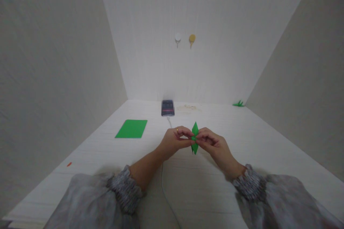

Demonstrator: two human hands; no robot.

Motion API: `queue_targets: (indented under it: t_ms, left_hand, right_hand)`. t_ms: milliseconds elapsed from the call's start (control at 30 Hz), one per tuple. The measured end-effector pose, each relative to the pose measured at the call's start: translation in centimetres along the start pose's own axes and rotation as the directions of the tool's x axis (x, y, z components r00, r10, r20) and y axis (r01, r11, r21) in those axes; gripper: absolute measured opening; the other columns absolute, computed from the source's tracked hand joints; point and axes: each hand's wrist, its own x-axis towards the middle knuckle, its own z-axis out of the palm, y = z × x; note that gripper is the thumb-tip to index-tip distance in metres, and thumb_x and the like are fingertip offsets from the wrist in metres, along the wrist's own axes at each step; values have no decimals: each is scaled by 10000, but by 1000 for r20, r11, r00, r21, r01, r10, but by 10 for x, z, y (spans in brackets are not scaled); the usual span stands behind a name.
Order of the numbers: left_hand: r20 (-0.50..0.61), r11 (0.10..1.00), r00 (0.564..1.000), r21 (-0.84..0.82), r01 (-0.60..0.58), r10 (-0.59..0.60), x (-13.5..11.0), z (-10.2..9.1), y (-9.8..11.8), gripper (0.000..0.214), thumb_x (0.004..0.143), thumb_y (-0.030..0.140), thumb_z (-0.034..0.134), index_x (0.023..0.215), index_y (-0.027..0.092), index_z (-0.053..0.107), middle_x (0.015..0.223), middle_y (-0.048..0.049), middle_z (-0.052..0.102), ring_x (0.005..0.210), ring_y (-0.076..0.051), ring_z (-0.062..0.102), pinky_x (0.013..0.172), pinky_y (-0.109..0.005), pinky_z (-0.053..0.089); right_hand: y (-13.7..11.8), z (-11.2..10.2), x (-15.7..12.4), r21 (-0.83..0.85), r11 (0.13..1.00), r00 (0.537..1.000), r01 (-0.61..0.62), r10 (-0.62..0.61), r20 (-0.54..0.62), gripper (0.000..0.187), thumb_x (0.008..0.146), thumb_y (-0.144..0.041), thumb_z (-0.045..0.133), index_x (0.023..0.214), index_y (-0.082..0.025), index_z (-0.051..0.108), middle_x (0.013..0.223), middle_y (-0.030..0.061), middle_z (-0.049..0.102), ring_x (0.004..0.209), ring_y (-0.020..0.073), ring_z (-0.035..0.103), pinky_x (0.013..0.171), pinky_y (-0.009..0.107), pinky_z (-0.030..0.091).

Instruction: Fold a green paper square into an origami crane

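Narrow, diamond-shaped piece of folded green paper (pixel 195 128), held between both hands above the near middle of the bench, long axis running toward and away from the person. Left hand (pixel 174 139): thumb and fingers pinching the piece's left side at mid-length; thin gold-coloured ring (pixel 177 130) on one finger. Right hand (pixel 215 142): matching pinch on the other side, fingertips nearly meeting the left's. Far point bare; near end appears split into layers.

Progress, as judged: main folds look made, shape already slim and pointed. Whether the creases under the fingertips are finished, cannot tell. Flat, square green paper (pixel 131 128) lies left of the hands with no fold visible; whether one sheet or a stack, unclear. Small, spiky green folded object (pixel 238 103) sits apart in the far right corner, apparently completed; details too small to read.

Containers: none in view.

Farther out: dark rectangular phone-like device (pixel 168 109) near the back wall, screen blurred; thin pale cable (pixel 168 197) runs from it, passing behind the left arm. Small orange-red scrap (pixel 69 164) near the left edge of the white, faintly streaked bench (pixel 268 150). On the pale back wall (pixel 150 68), a round white hook (pixel 177 38) beside a gold-coloured hook (pixel 192 38).
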Motion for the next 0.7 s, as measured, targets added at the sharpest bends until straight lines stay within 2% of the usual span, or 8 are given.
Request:
queue_targets:
  t_ms: [100, 200, 400, 700]
  left_hand:
    - [-32, 999, 999, -36, -3, 2, 1, 1, 1, 310, 537, 147, 719, 781, 134, 529, 757, -9, 578, 728, -116, 554, 661, -266, 452]
    - [-57, 998, 998, -60, -7, 3, 1, 1, 1, 350, 540, 116, 711, 803, 145, 482, 750, -2, 579, 711, -106, 558, 642, -248, 446]
    - [-56, 998, 998, -50, -25, 22, -1, -2, -1, 344, 558, 139, 702, 813, 151, 472, 751, 3, 587, 715, -106, 565, 666, -254, 438]
    - [-62, 999, 997, -21, -45, 43, 1, -1, -4, 343, 568, 104, 688, 809, 155, 449, 734, 10, 579, 695, -95, 561, 673, -253, 442]
  right_hand:
    - [5, 3, 0, 184, 979, 994, -86, 95, -44, 230, 658, -180, 673, 829, -248, 536, 760, -18, 570, 716, 123, 546, 668, 266, 444]
    - [8, 5, 0, 264, 953, 986, -146, 162, -39, 325, 623, -159, 699, 884, -242, 524, 785, -15, 596, 746, 128, 563, 697, 271, 447]
    - [8, 5, 0, 265, 921, 957, -284, 288, 27, 185, 640, -207, 684, 807, -179, 610, 779, 15, 646, 731, 135, 581, 714, 274, 435]
    - [5, 5, 0, 210, 934, 956, -288, 294, 4, 111, 689, -256, 639, 750, -165, 629, 751, 18, 650, 713, 133, 565, 718, 275, 413]
